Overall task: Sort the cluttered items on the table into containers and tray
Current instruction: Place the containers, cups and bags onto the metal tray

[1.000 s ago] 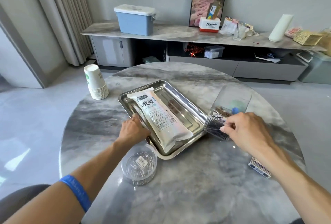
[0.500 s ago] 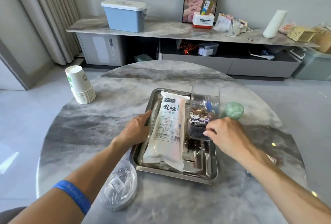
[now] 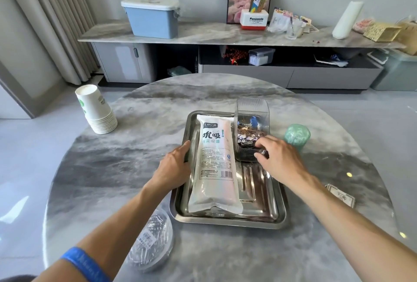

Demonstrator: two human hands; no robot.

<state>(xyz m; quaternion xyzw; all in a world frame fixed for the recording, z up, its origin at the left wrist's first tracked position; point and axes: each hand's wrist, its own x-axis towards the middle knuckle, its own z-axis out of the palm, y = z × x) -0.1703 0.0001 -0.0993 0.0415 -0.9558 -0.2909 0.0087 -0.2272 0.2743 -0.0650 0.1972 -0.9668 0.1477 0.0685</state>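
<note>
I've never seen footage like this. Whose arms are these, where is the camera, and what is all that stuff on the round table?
There is no machine here: a person wears a wide-angle camera on the head, looking down at their own arms. The left hand grips the edge of a steel tray on the marble table. In the tray lies a long white packet. The right hand holds a clear plastic box of small items, resting in the tray. Around it stand stacked paper cups, a green jar, a wrapped round pack and a small card box.
</note>
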